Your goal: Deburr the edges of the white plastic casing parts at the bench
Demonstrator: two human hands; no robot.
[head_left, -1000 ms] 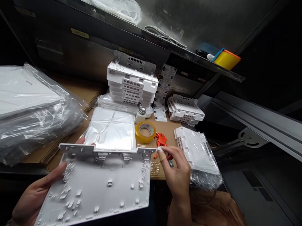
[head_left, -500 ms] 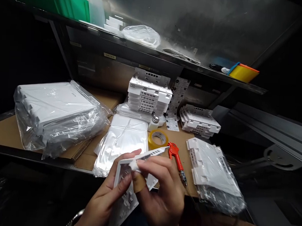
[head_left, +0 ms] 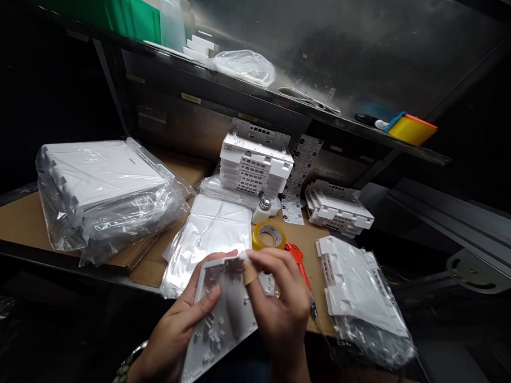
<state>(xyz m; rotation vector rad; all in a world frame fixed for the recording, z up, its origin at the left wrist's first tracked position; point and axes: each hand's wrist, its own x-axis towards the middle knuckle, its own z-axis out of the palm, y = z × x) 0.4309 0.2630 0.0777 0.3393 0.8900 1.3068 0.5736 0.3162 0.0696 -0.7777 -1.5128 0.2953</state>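
Observation:
A white plastic housing panel, with small moulded posts on its inner face, is tilted in front of me. My left hand grips it by its left edge, thumb on the inner face. My right hand, with a tan wrap on one digit, pinches a small white wad, perhaps cloth or tissue, against the panel's upper edge. Just behind the hands lie a roll of yellow tape and a red-handled tool. Flat clear plastic bags are beyond the left hand.
Bagged white panels sit on cardboard at left, with another bagged stack at right. White slotted housings are piled at the back beside a small capped bottle. Overhead, a metal shelf holds a green bin.
My right hand and the white wad have moved up and right along the panel's upper edge. The panel has turned, so more of its inner face shows. The view has shifted slightly.

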